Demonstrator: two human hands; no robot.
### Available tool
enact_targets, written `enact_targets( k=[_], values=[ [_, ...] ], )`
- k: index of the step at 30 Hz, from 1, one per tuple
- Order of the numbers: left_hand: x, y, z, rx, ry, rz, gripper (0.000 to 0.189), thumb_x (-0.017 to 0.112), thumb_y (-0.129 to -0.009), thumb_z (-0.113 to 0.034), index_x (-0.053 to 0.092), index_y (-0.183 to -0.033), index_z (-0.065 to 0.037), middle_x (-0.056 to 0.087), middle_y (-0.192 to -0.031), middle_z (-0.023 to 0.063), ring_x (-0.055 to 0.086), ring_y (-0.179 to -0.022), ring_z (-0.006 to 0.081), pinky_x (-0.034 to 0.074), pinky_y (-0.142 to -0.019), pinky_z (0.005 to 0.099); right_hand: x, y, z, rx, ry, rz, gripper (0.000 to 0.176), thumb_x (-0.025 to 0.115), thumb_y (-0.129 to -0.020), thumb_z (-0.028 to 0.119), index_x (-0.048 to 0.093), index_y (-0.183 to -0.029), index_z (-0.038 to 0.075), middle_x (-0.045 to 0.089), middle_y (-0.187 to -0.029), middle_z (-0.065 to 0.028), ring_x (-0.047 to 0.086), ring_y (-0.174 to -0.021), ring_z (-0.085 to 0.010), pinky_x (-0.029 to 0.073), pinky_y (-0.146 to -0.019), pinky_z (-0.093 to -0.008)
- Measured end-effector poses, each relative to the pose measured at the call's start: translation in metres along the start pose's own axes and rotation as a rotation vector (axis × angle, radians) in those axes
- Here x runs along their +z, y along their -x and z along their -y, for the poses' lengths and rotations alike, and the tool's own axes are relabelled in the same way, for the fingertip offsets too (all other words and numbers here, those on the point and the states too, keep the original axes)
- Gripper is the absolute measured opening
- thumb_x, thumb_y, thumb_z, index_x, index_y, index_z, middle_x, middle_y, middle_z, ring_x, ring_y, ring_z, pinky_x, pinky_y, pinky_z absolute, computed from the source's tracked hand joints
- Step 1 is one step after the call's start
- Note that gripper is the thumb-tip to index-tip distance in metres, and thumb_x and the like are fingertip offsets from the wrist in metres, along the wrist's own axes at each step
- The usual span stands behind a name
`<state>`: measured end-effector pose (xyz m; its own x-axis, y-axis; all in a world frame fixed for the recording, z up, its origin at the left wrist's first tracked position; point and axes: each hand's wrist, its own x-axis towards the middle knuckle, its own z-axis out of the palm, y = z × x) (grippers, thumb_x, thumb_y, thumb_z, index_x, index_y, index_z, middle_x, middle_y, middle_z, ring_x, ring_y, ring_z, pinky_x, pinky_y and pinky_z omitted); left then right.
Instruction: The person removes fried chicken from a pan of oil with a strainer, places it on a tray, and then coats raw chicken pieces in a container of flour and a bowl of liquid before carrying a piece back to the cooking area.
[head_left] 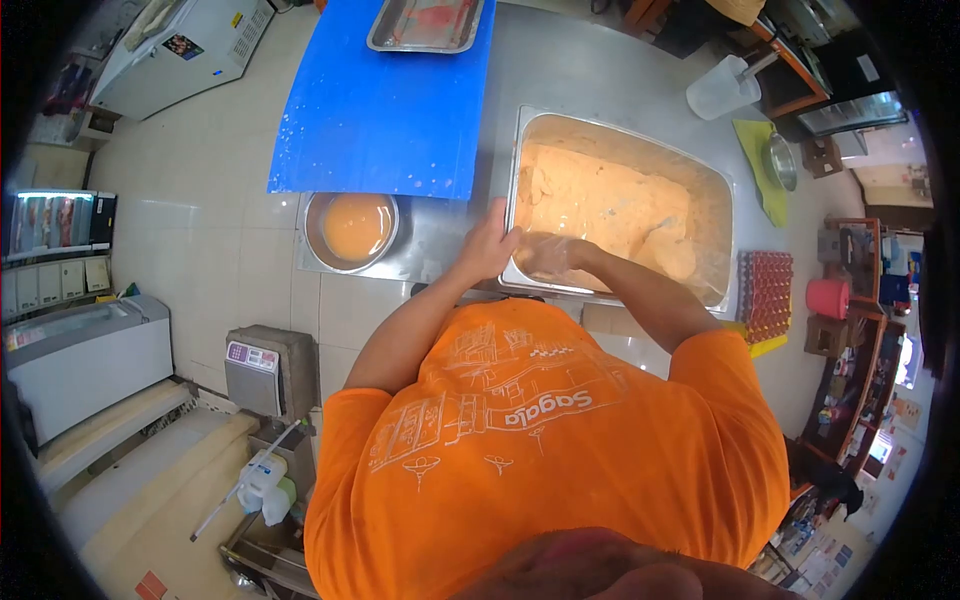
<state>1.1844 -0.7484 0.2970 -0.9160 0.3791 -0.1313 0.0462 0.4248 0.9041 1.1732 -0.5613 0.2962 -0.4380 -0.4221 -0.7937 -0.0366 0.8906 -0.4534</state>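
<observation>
A deep rectangular metal pan (727, 215) holds a thick, pale orange mixture (600, 190). At the pan's near left corner, my left hand (488, 245) is closed around the rim. My right hand (550, 258) reaches inside, low against the near left wall, in what looks like a clear plastic glove. Its fingers are hidden by the glove and the mixture, so their pose does not show. Toward the pan's right side a rounded lump of mixture (672, 255) stands out. Left of my left hand is a round metal bowl (312, 240) of orange liquid (357, 226).
A blue board (385, 110) lies beyond the bowl, bearing a metal tray (425, 46). To the right are a clear plastic jug (718, 92), a metal bowl (780, 163) on a yellow-green cloth (752, 150), and stacked red egg trays (765, 295). Part of another person (700, 22) shows at the far side.
</observation>
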Motion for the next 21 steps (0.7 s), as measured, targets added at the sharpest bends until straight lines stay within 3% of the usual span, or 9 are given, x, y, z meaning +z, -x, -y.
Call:
enact_targets(
  k=[1, 4, 5, 7, 10, 12, 14, 17, 21],
  values=[
    [-0.001, 0.001, -0.002, 0.009, 0.004, -0.003, 0.041, 0.054, -0.090, -0.022, 0.040, -0.124, -0.003, 0.058, -0.111, 0.0305, 0.056, -0.104, 0.0477, 0.044, -0.088, 0.0488, -0.009, 0.010, 0.005, 0.017, -0.049, 0.002, 0.054, 0.058, -0.087, 0.034, 0.052, -0.127, -0.002, 0.059, -0.120, -0.0273, 0.060, -0.110, -0.0392, 0.047, -0.091, -0.0470],
    [-0.001, 0.002, -0.004, 0.036, 0.010, -0.026, 0.040, 0.053, -0.090, -0.025, 0.040, -0.120, -0.002, 0.059, -0.111, 0.0311, 0.055, -0.104, 0.0495, 0.043, -0.088, 0.0523, -0.040, 0.017, 0.003, -0.186, 0.069, -0.260, 0.054, 0.064, -0.083, 0.032, 0.054, -0.124, -0.002, 0.062, -0.116, -0.0248, 0.063, -0.101, -0.0395, 0.050, -0.087, -0.0455],
    [0.000, 0.001, -0.002, 0.050, 0.004, -0.038, 0.040, 0.053, -0.090, -0.024, 0.040, -0.121, -0.002, 0.059, -0.111, 0.0311, 0.055, -0.104, 0.0495, 0.043, -0.089, 0.0523, -0.064, 0.035, 0.021, -0.094, 0.007, -0.188, 0.060, 0.067, -0.082, 0.034, 0.051, -0.129, 0.000, 0.058, -0.125, -0.0246, 0.061, -0.109, -0.0361, 0.047, -0.095, -0.0429],
    [0.003, 0.000, 0.001, 0.059, -0.001, -0.041, 0.041, 0.053, -0.090, -0.024, 0.040, -0.122, -0.002, 0.059, -0.111, 0.0312, 0.055, -0.104, 0.0495, 0.043, -0.089, 0.0524, -0.089, 0.022, 0.010, 0.003, 0.033, -0.304, 0.069, 0.064, -0.083, 0.042, 0.046, -0.136, 0.002, 0.045, -0.139, -0.0255, 0.047, -0.126, -0.0400, 0.040, -0.104, -0.0451],
    [0.002, 0.000, 0.001, 0.032, -0.011, -0.035, 0.042, 0.053, -0.090, -0.025, 0.039, -0.123, -0.003, 0.058, -0.111, 0.0312, 0.055, -0.104, 0.0495, 0.043, -0.088, 0.0527, -0.080, 0.010, 0.012, -0.030, 0.334, -0.510, 0.064, 0.059, -0.087, 0.038, 0.045, -0.138, 0.003, 0.048, -0.138, -0.0248, 0.046, -0.128, -0.0429, 0.038, -0.105, -0.0514],
    [-0.001, 0.000, -0.004, 0.016, -0.025, -0.032, 0.042, 0.053, -0.090, -0.025, 0.039, -0.123, -0.003, 0.058, -0.111, 0.0313, 0.055, -0.104, 0.0494, 0.043, -0.088, 0.0528, -0.047, -0.053, -0.021, -0.088, 0.771, -0.534, 0.057, 0.052, -0.090, 0.032, 0.046, -0.135, -0.003, 0.053, -0.132, -0.0259, 0.043, -0.128, -0.0481, 0.034, -0.103, -0.0597],
    [-0.003, 0.002, -0.006, 0.013, -0.029, -0.026, 0.041, 0.052, -0.090, -0.025, 0.039, -0.123, -0.003, 0.059, -0.111, 0.0308, 0.055, -0.104, 0.0496, 0.044, -0.087, 0.0527, -0.024, -0.068, -0.010, 0.066, 0.625, -0.471, 0.050, 0.053, -0.088, 0.024, 0.050, -0.126, -0.007, 0.053, -0.129, -0.0298, 0.046, -0.127, -0.0450, 0.039, -0.101, -0.0532],
    [-0.005, 0.003, -0.014, -0.013, 0.015, -0.008, 0.042, 0.053, -0.091, -0.023, 0.040, -0.126, -0.004, 0.058, -0.112, 0.0293, 0.055, -0.106, 0.0482, 0.043, -0.089, 0.0495, -0.003, -0.050, -0.006, 0.007, 0.275, -0.474, 0.039, 0.054, -0.087, 0.018, 0.055, -0.115, -0.008, 0.056, -0.123, -0.0326, 0.054, -0.120, -0.0424, 0.045, -0.096, -0.0481],
    [-0.002, 0.002, -0.007, 0.063, 0.039, -0.041, 0.043, 0.053, -0.091, -0.022, 0.040, -0.128, -0.004, 0.057, -0.113, 0.0287, 0.055, -0.107, 0.0469, 0.043, -0.090, 0.0476, 0.016, -0.034, -0.010, -0.052, 0.263, -0.217, 0.031, 0.051, -0.087, 0.015, 0.058, -0.109, -0.007, 0.064, -0.103, -0.0320, 0.064, -0.104, -0.0399, 0.051, -0.087, -0.0473]
  ],
)
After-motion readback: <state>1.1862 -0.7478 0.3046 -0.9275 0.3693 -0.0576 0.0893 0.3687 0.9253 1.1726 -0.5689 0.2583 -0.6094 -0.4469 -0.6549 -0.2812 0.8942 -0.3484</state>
